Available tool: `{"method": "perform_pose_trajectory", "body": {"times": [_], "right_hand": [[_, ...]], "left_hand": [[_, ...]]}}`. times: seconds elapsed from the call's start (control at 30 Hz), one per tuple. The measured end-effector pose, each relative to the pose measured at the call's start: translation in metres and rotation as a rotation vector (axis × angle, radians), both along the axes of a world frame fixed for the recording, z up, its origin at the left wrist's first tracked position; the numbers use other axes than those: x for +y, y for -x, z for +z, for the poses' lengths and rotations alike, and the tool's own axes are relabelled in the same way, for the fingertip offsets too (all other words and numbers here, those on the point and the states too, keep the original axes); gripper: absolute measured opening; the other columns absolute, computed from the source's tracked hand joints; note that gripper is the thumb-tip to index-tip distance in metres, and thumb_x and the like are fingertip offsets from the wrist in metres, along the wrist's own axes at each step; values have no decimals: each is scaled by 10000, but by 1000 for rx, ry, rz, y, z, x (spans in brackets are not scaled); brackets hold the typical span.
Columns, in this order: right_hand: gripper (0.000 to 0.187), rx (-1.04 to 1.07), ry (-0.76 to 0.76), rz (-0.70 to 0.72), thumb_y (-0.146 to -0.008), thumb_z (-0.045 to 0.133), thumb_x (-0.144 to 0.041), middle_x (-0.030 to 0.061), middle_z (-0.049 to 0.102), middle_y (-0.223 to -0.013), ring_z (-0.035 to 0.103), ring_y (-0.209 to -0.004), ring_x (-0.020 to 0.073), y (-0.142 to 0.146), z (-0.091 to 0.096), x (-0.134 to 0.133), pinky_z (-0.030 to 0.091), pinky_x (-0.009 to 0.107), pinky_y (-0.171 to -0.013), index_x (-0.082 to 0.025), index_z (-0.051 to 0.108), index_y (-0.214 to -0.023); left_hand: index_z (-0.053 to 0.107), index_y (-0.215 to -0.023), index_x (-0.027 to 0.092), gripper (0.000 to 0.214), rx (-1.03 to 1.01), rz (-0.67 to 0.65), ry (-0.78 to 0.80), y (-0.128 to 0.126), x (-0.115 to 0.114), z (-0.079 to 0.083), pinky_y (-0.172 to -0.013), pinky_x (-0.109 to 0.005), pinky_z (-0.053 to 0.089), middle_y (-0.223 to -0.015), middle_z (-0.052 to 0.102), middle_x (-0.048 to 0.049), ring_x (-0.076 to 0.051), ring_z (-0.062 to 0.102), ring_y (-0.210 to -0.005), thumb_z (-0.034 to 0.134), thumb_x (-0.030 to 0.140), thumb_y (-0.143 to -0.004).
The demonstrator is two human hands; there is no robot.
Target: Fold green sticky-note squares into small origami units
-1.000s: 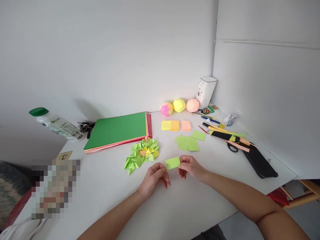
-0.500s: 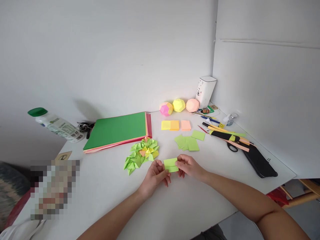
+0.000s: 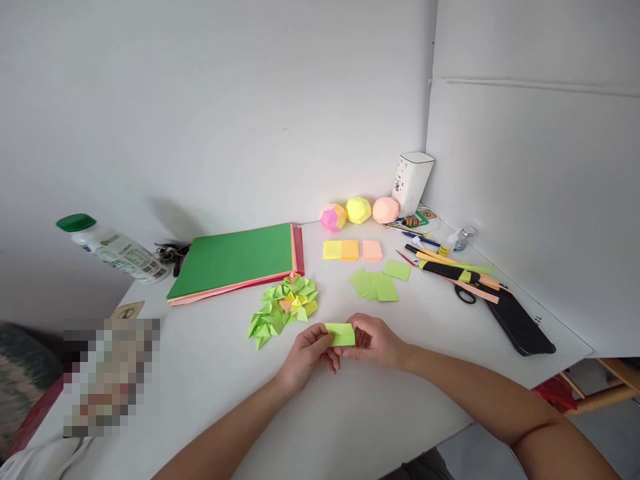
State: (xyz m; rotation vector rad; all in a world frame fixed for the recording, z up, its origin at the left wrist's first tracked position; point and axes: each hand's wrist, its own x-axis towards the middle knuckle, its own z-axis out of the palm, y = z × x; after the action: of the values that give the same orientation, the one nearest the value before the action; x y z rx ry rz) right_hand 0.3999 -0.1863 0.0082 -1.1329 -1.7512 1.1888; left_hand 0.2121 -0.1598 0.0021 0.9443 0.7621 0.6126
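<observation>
Both of my hands hold a small light-green folded paper (image 3: 341,333) just above the white table (image 3: 210,373). My left hand (image 3: 306,357) pinches its left end with fingers curled. My right hand (image 3: 376,342) pinches its right end, thumb on top. Just beyond my left hand lies a pile of folded green, yellow and orange paper pieces (image 3: 284,305). Several loose green paper squares (image 3: 377,283) lie beyond my right hand.
A stack of coloured sheets with green on top (image 3: 235,261) lies at the back. Sticky-note pads (image 3: 352,251), three paper balls (image 3: 359,211), a white container (image 3: 412,181), pens, scissors (image 3: 457,280), a black case (image 3: 520,325) and a tilted bottle (image 3: 111,248) are around.
The two hands have come closer together and the green paper now shows narrower, folded over, where a second ago it was held out longer between the fingertips.
</observation>
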Motion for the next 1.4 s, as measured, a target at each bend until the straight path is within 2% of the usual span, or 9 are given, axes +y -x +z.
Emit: {"method": "perform_pose_trajectory", "body": {"times": [0.17,0.3,0.4,0.53,0.6,0.77,0.9,1.13,1.4], "right_hand": [[118,-43,-52,-39,-757,612,-251,7,522,-756,477,-583,90,1,-3,0,410,205,-502,-153,554,-789],[366,-33,-17,-61,-717,666,-258,-16,540,-727,518,-588,105,1,-8,-1,445,216,-516,-184,476,-1021],[437,-28,-98,-82,-740,653,-269,6,555,-798,524,-597,109,0,-14,-1,463,233,-528,-208,416,-1102],[224,-40,-255,-43,-794,597,-285,83,504,-1058,522,-622,102,-4,-17,1,481,257,-552,-214,512,-989],[114,-72,-272,-28,-820,561,-300,81,509,-1014,510,-613,108,-4,-16,2,475,265,-549,-205,564,-882],[112,-44,-240,-94,-825,534,-273,36,516,-761,475,-589,125,0,-11,1,444,267,-538,-189,580,-767],[106,24,-136,-118,-786,562,-236,14,510,-695,491,-557,115,3,-8,0,425,249,-503,-176,558,-699],[163,151,150,-25,-776,518,-167,-18,570,-654,541,-553,110,8,-5,-6,446,233,-522,-185,487,-935],[277,94,59,-57,-711,498,-95,-36,558,-666,508,-545,98,14,-6,-7,397,208,-503,-214,430,-952]], "left_hand": [[511,-776,147,168,40,-25,-37,0,-2,0,-449,-262,471,-636,624,-17,-139,595,-469,553,306,-810],[497,-743,147,193,77,-24,-37,-1,-3,2,-439,-262,466,-621,624,-20,-148,600,-461,562,322,-795],[487,-726,150,202,100,-23,-34,-1,-3,4,-431,-258,460,-612,625,-22,-150,598,-456,567,326,-786],[494,-735,150,200,100,-33,-49,-1,-3,4,-429,-253,456,-612,624,-23,-148,596,-459,556,328,-800],[503,-746,148,205,93,-36,-55,-1,-4,3,-433,-254,459,-619,622,-23,-146,596,-462,552,337,-808],[516,-778,140,292,22,-56,-91,0,-5,3,-467,-274,478,-710,626,-54,-155,612,-524,479,421,-850],[535,-838,133,264,54,-90,-128,0,-6,2,-468,-261,472,-722,624,-47,-145,608,-531,582,389,-795],[514,-751,145,256,155,-62,-137,-4,-9,-2,-458,-253,465,-651,613,-16,-126,586,-484,605,384,-767],[501,-758,158,206,180,-37,-172,-6,-12,-2,-438,-236,458,-608,593,5,-126,582,-471,594,342,-761]]}}
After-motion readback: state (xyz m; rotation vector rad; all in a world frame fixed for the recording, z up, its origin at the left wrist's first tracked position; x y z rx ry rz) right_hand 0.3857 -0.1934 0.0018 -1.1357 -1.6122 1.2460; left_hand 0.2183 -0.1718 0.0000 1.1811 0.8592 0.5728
